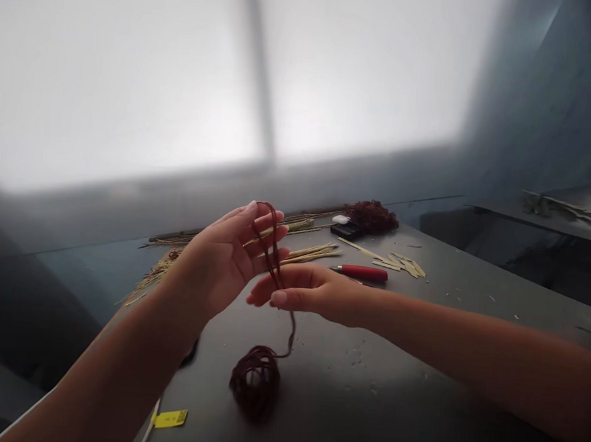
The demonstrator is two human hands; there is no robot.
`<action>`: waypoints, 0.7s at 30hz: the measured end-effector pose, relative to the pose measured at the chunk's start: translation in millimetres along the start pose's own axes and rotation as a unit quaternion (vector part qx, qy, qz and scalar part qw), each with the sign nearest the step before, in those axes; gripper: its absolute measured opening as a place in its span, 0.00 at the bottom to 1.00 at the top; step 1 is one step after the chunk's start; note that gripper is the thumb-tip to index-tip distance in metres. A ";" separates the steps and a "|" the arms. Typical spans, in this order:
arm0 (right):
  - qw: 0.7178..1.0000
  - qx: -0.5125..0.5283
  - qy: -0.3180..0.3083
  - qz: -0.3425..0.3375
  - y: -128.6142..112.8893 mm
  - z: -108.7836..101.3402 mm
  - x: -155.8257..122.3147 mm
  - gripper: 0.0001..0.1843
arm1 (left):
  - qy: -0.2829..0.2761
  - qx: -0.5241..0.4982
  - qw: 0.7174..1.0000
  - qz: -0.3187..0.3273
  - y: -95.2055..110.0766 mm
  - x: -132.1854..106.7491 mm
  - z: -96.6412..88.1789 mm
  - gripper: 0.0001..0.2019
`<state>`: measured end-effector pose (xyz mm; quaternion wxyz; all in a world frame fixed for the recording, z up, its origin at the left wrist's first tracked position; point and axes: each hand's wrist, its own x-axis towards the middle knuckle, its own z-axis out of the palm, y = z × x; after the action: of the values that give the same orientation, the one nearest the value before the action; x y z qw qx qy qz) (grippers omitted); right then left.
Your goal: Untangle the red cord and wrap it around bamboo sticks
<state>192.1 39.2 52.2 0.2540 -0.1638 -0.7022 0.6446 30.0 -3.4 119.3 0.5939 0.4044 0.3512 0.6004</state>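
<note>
My left hand [233, 257] is raised above the grey table [417, 362], palm turned toward me, fingers stretched out, with dark red yarn [272, 246] looped over them. My right hand [311, 292] reaches in from the right just below it and pinches the yarn strand between thumb and fingers. From the pinch the strand drops to a dark red ball of yarn [256, 380] lying on the table near me.
A red-handled knife [362, 273] lies behind my right hand. Thin bamboo strips [313, 252] and short offcuts [398, 262] are scattered further back, by a dark red yarn tangle [370, 215]. A yellow tag [170, 418] lies at the near edge.
</note>
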 end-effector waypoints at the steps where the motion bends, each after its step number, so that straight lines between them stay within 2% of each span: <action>1: 1.000 0.017 -0.002 -0.011 3.7 1.9 -0.1 0.23 | 0.000 0.004 1.000 0.013 -2.0 2.5 3.3 0.10; 3: 0.999 0.017 0.033 -0.018 11.0 -2.2 -3.1 0.24 | 0.029 -0.004 1.000 0.012 -8.7 7.5 1.1 0.08; 6: 0.991 -0.073 0.110 0.031 21.0 -22.2 -10.6 0.28 | 0.096 -0.040 0.993 -0.062 -30.3 14.3 -15.3 0.08; 10: 0.968 -0.186 0.121 0.114 25.9 -44.3 -19.9 0.23 | 0.122 -0.034 0.980 -0.152 -73.7 18.3 -36.4 0.07; 13: 0.939 -0.286 0.155 0.113 23.1 -40.2 -24.1 0.21 | 0.121 -0.021 0.972 -0.198 -95.5 17.2 -44.8 0.08; 15: 0.915 -0.347 0.193 0.070 23.7 -29.7 -24.3 0.22 | 0.111 -0.016 0.971 -0.212 -101.3 15.5 -48.1 0.10; 17: 0.893 -0.396 0.216 -0.006 28.8 -18.5 -23.1 0.12 | 0.098 -0.019 0.973 -0.208 -103.1 13.0 -49.8 0.13; 18: 0.883 -0.411 0.219 -0.053 32.9 -13.9 -22.5 0.07 | 0.093 -0.022 0.975 -0.202 -103.5 11.4 -50.0 0.15; 21: 0.853 -0.445 0.191 -0.196 47.7 -7.3 -23.2 0.05 | 0.079 -0.031 0.978 -0.189 -105.5 5.8 -48.3 0.17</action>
<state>210.6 37.7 2.0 0.4042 -0.2379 -0.8692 0.1566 31.8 10.3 4.0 0.6789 0.2634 0.4484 0.5184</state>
